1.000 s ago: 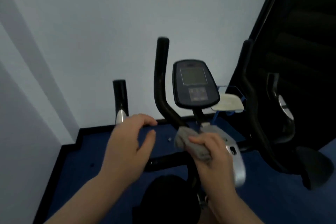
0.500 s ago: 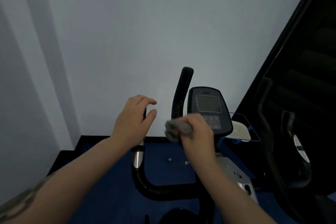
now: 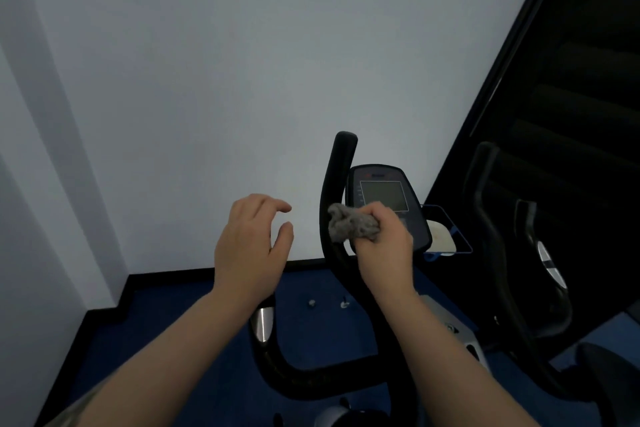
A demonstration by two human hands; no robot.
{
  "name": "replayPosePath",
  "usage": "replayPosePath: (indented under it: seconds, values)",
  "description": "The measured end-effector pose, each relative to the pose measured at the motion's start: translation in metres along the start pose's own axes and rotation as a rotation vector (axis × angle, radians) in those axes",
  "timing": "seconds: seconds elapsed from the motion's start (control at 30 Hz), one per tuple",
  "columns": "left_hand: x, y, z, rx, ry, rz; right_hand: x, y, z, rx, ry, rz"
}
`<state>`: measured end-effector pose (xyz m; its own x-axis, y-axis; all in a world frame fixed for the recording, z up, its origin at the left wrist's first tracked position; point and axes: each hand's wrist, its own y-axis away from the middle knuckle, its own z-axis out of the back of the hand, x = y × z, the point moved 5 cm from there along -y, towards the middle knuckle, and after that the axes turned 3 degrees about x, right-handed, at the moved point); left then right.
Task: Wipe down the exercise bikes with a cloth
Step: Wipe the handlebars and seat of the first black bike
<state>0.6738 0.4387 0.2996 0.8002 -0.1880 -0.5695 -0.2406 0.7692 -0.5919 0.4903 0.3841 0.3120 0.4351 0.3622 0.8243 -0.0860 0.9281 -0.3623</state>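
Two hands work at the front of one exercise bike (image 3: 311,381), whose black U-shaped handlebar runs beneath both forearms. Beyond the hands stands a pale wall (image 3: 242,62); below them lies blue floor (image 3: 194,357) edged with black trim. A second black machine (image 3: 502,253) stands to the outer side of the right hand, well apart from it.

The bike's right handlebar upright (image 3: 341,163) rises just beside the right hand, on its inner side. The console (image 3: 382,194), with a grey screen, sits directly behind the right hand and is partly covered by it.

The right hand (image 3: 384,250) is clenched around a crumpled grey cloth (image 3: 349,227). The cloth bulges from the thumb side of the fist and meets the handlebar upright.

The left hand (image 3: 249,246) grasps nothing. Its fingers are loosely curved, thumb apart from the forefinger, above the left handlebar's chrome sensor pad (image 3: 263,324). Whether it touches the grip cannot be determined.
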Motion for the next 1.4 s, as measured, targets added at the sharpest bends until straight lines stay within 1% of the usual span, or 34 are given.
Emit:
replayPosePath:
  seconds: [0.07,0.1,0.17,0.2,0.23,0.3,0.4,0.47,0.53,0.57,0.6,0.7,0.73,0.77,0.87,0.9,0.93,1.03,1.1,1.17,1.23,1.27,1.3,1.33,1.4]
  values:
    - [0.000,0.001,-0.001,-0.009,0.019,0.000,-0.013,0.016,0.017,0.026,-0.028,-0.043]
    - [0.000,0.000,0.000,-0.018,0.028,0.002,-0.014,0.021,0.028,-0.018,-0.060,-0.054]
    - [0.001,0.000,-0.001,-0.030,0.044,0.003,-0.005,0.016,0.047,-0.193,-0.122,-0.012]
    - [0.001,0.000,-0.002,-0.027,0.046,0.001,0.007,0.008,0.049,-0.262,-0.134,0.050]
    - [0.001,0.000,-0.001,-0.025,0.046,-0.003,0.024,-0.003,0.044,-0.293,-0.118,0.138]
    - [0.001,0.001,0.000,-0.025,0.040,-0.008,0.050,-0.022,0.018,-0.256,-0.048,0.265]
    - [0.002,0.001,0.000,-0.024,0.041,-0.012,0.048,-0.021,-0.022,-0.147,0.106,0.265]
    - [0.003,0.001,0.000,-0.023,0.049,-0.020,0.029,-0.006,-0.026,-0.045,0.241,0.293]
    - [0.003,0.000,-0.001,-0.023,0.058,-0.023,0.019,-0.003,-0.011,0.112,0.262,0.346]
    - [0.003,0.000,-0.001,-0.028,0.064,-0.019,0.020,-0.009,-0.003,0.160,0.268,0.369]
    - [0.003,-0.001,-0.001,-0.032,0.070,-0.015,0.025,-0.018,0.002,0.157,0.260,0.378]
    - [0.002,0.000,-0.001,-0.032,0.069,-0.012,0.036,-0.028,-0.005,-0.017,0.202,0.334]
    - [0.002,0.000,-0.001,-0.033,0.066,-0.012,0.035,-0.022,-0.013,-0.038,0.218,0.326]
    - [0.002,0.000,-0.001,-0.029,0.063,-0.012,0.030,-0.012,-0.019,-0.004,0.238,0.331]
    - [0.002,0.000,-0.001,-0.027,0.068,-0.018,0.021,0.001,-0.009,0.219,0.254,0.348]
    - [0.002,0.000,-0.001,-0.031,0.071,-0.019,0.026,-0.003,0.000,0.233,0.284,0.381]
    - [0.002,-0.001,-0.001,-0.033,0.073,-0.020,0.037,-0.010,0.009,0.183,0.312,0.435]
    - [0.001,0.000,0.000,-0.036,0.063,-0.025,0.074,-0.041,0.016,-0.084,0.323,0.580]
    - [0.001,0.001,0.000,-0.031,0.042,-0.035,0.088,-0.052,0.003,-0.161,0.375,0.602]
    - [0.001,0.001,0.001,-0.020,0.027,-0.042,0.079,-0.050,-0.008,-0.142,0.481,0.608]
    - [0.000,0.001,0.001,-0.014,0.033,-0.037,0.055,-0.034,-0.016,-0.019,0.559,0.639]
    - [0.000,0.000,0.001,-0.015,0.038,-0.037,0.047,-0.026,-0.015,0.057,0.553,0.656]
    - [0.000,0.001,0.001,-0.017,0.039,-0.037,0.042,-0.024,-0.011,0.100,0.516,0.668]
    - [0.000,0.000,0.001,-0.020,0.038,-0.037,0.043,-0.028,-0.003,0.087,0.454,0.668]
    - [0.000,0.001,0.001,-0.024,0.036,-0.038,0.055,-0.048,0.011,-0.070,0.258,0.615]
